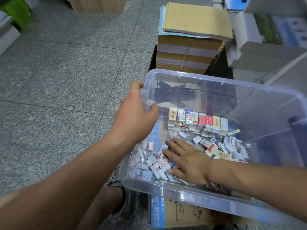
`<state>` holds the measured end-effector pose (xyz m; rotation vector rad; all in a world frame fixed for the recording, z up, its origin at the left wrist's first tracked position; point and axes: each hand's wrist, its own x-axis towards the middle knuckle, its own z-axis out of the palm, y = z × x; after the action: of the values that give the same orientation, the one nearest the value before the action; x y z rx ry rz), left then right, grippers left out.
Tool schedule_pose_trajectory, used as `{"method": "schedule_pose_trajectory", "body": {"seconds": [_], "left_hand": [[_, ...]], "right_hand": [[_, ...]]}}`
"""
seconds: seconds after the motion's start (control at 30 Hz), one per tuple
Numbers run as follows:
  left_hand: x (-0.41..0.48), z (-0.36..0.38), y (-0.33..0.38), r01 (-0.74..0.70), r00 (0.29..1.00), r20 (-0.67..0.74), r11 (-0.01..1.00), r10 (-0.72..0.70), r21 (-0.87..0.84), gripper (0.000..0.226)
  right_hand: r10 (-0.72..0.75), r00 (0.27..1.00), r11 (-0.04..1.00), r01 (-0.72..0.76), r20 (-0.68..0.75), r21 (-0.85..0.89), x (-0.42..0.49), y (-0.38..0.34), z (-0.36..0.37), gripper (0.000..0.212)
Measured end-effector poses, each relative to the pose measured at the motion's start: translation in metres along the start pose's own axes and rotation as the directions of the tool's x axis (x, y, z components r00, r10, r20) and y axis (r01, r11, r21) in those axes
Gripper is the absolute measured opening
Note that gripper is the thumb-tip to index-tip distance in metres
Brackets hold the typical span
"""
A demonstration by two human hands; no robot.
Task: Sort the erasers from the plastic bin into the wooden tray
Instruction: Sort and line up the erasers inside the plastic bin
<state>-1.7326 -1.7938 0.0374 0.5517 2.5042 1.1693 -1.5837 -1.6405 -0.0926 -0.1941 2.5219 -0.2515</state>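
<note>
A clear plastic bin (249, 90) stands in front of me on a cardboard box. Several small wrapped erasers (197, 120) fill its bottom: a neat stacked row at the back and a loose pile (156, 165) at the front left. My left hand (134, 113) grips the bin's left rim, thumb inside the wall. My right hand (186, 160) lies flat inside the bin, fingers straight, resting on the loose erasers. No wooden tray is in view.
A tall stack of brown paper pads (196, 25) stands behind the bin. Grey and white boxes (265, 53) sit at the right. Grey tiled floor (66, 72) spreads to the left. My shoe (119, 188) shows below the bin's left corner.
</note>
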Motion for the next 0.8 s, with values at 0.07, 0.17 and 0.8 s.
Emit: {"method": "schedule_pose_trajectory", "body": {"seconds": [0.07,0.17,0.8], "left_hand": [[-0.001,-0.001,0.001,0.005,1.000,-0.003,1.000,-0.005,0.002,0.044],[-0.002,-0.001,0.001,0.013,1.000,0.009,1.000,-0.013,-0.027,0.043],[-0.005,-0.002,0.010,0.031,0.999,0.007,1.000,-0.031,0.001,0.041]], "right_hand": [[-0.009,0.988,0.997,0.020,-0.152,0.071,-0.010,0.002,-0.014,0.066],[0.117,0.873,0.988,-0.055,-0.473,0.143,-0.029,0.015,-0.037,0.041],[0.757,0.647,0.394,-0.348,-0.086,0.851,-0.044,0.100,-0.024,0.023]]}}
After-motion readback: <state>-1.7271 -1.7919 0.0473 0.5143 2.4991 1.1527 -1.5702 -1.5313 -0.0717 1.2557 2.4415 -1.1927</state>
